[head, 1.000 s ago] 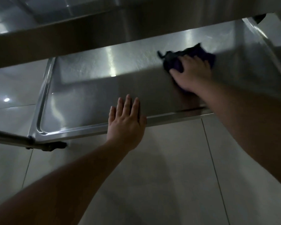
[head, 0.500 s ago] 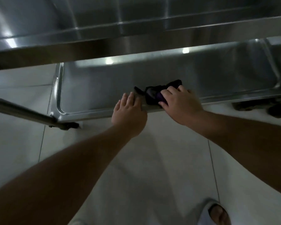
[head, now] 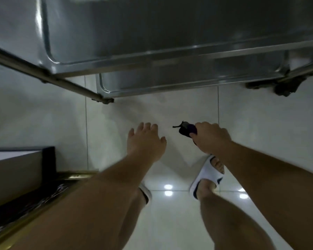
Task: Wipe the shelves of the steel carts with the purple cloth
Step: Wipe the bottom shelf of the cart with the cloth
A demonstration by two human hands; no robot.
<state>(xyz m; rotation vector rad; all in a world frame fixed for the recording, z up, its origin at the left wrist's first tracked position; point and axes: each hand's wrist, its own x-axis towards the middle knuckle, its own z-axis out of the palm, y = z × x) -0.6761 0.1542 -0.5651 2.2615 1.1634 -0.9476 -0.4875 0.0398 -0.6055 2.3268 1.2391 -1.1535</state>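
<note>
The steel cart fills the top of the view, with an upper shelf and the rim of a lower shelf showing beneath it. Both my hands hang over the pale tiled floor, clear of the cart. My right hand grips the bunched purple cloth, which sticks out to the left of my fingers. My left hand is held flat with relaxed fingers and holds nothing.
A slanted steel cart leg runs from the left edge to the lower shelf corner. A black caster sits at the right. A dark box edge and gold trim lie at the lower left. My sandalled feet stand on the tiles.
Both hands have pulled back off the lower shelf toward me, the right one bringing the cloth along. The view has risen and tilted down, showing the floor and my feet.
</note>
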